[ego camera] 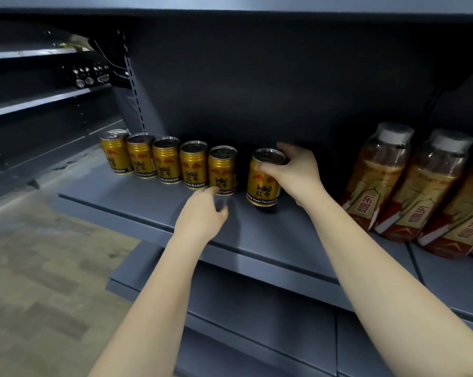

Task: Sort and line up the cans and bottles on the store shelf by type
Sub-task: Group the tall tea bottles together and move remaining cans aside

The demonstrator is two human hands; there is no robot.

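Several gold Red Bull cans [166, 159] stand in a row along the left part of the grey shelf [270, 240]. My right hand [295, 170] grips the top of one more gold can [264, 183], which is tilted slightly and stands apart, to the right of the row. My left hand [202, 210] hovers low in front of the row's last can [222, 170], fingertips touching its base, fingers loosely curled and holding nothing. Amber drink bottles with white caps [376, 175] lean together at the right end of the shelf.
A dark back panel closes the shelf behind the cans. Another grey shelf [257, 322] juts out below. On the left are dim neighbouring shelves with small dark bottles [89, 76] and a brownish floor [39, 268].
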